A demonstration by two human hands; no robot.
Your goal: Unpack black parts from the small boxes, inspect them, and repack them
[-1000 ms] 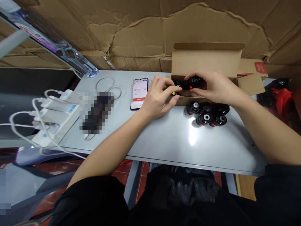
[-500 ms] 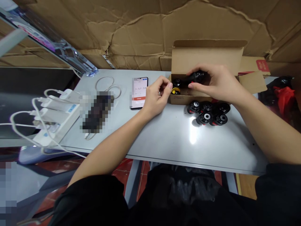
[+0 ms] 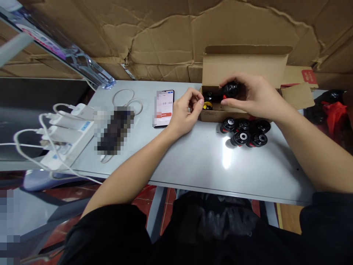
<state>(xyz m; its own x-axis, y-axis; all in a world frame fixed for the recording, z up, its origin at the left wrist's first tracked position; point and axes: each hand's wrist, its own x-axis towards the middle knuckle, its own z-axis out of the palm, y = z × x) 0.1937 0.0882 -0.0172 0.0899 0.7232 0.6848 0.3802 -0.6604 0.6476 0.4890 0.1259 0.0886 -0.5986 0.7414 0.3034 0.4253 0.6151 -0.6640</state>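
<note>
An open cardboard box stands at the back of the table, its lid raised. Inside its left end lie a black part and a yellow-rimmed part. My right hand is over the box, thumb and fingers closed round a black cylindrical part with a bit of red on it. At the box's left front corner is my left hand, fingers curled together; whatever they might pinch is too small to make out. Several black cylindrical parts with red bits stand in front of the box.
A phone showing a timer lies left of my left hand. Further left are a blurred dark object, a white power strip and cables. Black and red plastic bags lie at the right.
The black part in my right hand has shifted slightly and shows a more rounded end. Otherwise the view has only moved a little.
</note>
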